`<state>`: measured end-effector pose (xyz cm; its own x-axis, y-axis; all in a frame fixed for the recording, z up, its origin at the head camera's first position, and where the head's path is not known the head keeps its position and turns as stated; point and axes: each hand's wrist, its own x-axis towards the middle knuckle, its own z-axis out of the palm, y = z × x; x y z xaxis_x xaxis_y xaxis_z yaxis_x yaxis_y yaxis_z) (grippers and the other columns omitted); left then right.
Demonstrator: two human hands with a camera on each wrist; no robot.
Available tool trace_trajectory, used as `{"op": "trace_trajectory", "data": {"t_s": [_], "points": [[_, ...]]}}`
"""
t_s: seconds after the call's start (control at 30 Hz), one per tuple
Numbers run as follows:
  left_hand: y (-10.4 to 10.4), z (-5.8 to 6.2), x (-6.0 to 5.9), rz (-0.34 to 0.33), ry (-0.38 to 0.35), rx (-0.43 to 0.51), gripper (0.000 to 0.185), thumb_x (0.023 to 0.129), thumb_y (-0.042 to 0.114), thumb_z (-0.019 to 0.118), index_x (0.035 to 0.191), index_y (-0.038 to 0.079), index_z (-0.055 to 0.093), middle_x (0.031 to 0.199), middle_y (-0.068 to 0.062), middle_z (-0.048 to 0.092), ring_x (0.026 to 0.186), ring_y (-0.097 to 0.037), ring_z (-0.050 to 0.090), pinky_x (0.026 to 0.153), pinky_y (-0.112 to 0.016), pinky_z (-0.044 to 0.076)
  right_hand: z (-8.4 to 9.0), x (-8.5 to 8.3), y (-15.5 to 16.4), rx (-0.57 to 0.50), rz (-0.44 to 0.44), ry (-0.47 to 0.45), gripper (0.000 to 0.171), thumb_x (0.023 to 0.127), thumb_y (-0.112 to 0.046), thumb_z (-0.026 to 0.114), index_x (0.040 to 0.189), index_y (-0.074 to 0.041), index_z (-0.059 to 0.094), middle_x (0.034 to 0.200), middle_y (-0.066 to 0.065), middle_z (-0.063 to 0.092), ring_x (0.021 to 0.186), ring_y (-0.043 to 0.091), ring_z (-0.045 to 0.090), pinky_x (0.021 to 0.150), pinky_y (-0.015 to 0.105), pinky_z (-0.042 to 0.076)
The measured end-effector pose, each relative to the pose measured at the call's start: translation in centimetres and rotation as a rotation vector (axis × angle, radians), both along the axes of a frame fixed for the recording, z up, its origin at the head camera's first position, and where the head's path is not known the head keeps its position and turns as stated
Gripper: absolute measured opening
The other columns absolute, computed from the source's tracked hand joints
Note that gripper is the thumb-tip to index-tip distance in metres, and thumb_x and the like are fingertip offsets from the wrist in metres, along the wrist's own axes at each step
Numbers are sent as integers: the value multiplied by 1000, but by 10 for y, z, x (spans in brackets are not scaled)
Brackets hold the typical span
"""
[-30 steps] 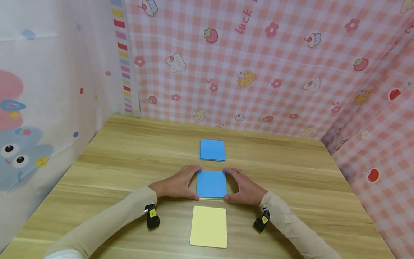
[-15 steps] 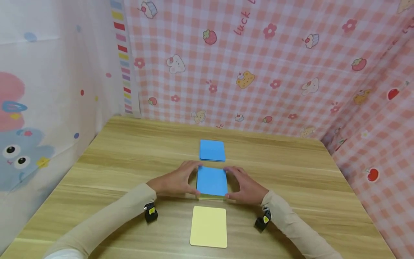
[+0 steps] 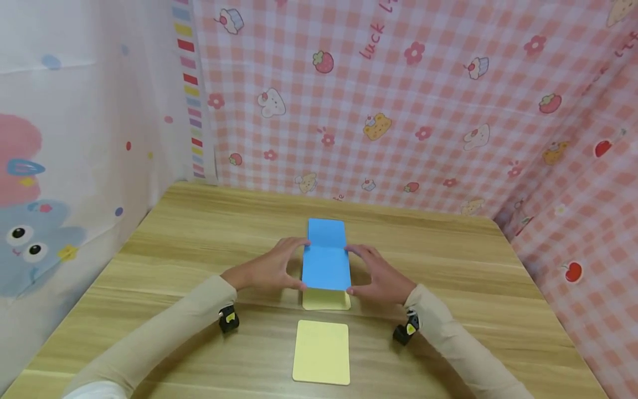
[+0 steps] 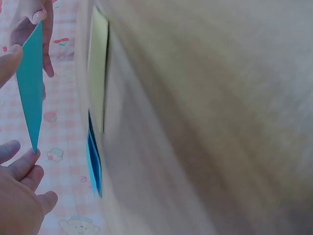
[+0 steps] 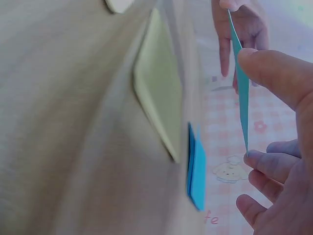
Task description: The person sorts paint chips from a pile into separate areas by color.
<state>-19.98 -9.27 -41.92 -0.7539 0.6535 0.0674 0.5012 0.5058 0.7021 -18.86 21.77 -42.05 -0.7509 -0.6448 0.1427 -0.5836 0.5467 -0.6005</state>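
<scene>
Because the blue card (image 3: 326, 267) held in the air covers most of what lies under it, only the near strip of the yellow stack (image 3: 326, 300) below it shows in the head view, and the blue stack (image 3: 326, 231) behind it is partly hidden by the card's far edge. Number of cards in either stack: cannot tell; the right wrist view shows the blue stack (image 5: 197, 172) as a few layered edges only. Both wrist views are blurred over the worktop; left wrist view cuts the left hand (image 4: 19, 196) off at the frame corner.

Left hand (image 3: 271, 269): thumb and fingertips pinch the left edge of the blue card. Right hand (image 3: 379, 273): thumb and fingertips pinch the right edge. Card is lifted clear of the yellow stack, seen edge-on as a thin wedge in the wrist views (image 4: 30, 83), hanging over the middle of the worktop.

Count: one blue card held; one blue stack toward the far edge; one yellow stack at centre; one yellow sheet (image 3: 322, 351) lying alone toward the near edge. All in one line, far to near.

Surface: light wood-grain worktop (image 3: 189, 244). Surround: pink gingham cloth (image 3: 428, 94) with strawberries and cupcakes at back and right; white cartoon-print cloth (image 3: 75, 138) at left.
</scene>
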Motion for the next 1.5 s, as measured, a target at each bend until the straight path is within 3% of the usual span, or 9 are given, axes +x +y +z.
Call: {"op": "trace_trajectory", "data": {"t_s": [0.2,0.37,0.8,1.03,1.5], "points": [[-1,11,-9,4,8,34,95,82,26,86,155,3,30,159,-16,32,148,-36,25,116,-59,31,14,-10,0,-27,12,20,87,85,-20,83,154,-1,33,155,14,39,141,34,33,111,59,36],[-1,19,-16,4,2,44,96,82,26,86,155,4,30,160,-17,29,149,-36,22,116,-59,29,21,-15,0,-14,-3,25,88,85,-19,84,156,-5,33,155,15,38,141,35,34,110,60,37],[2,29,-46,-7,44,52,96,80,24,87,154,-1,32,156,-18,37,146,-38,30,119,-54,26,37,-40,1,2,-7,55,89,86,-21,83,157,-4,30,158,18,35,145,37,32,115,60,32],[3,30,-60,-24,27,46,97,80,27,87,154,-1,31,156,-19,37,147,-39,29,120,-53,24,38,-54,-2,-8,-30,27,89,86,-17,83,156,0,32,158,18,36,146,37,30,116,58,29],[1,27,-78,-14,-58,94,100,82,28,86,158,5,26,163,-14,28,151,-32,24,121,-50,22,32,-74,0,-33,-37,-73,91,89,-21,80,160,-5,25,163,14,29,150,35,25,118,57,27]]}}
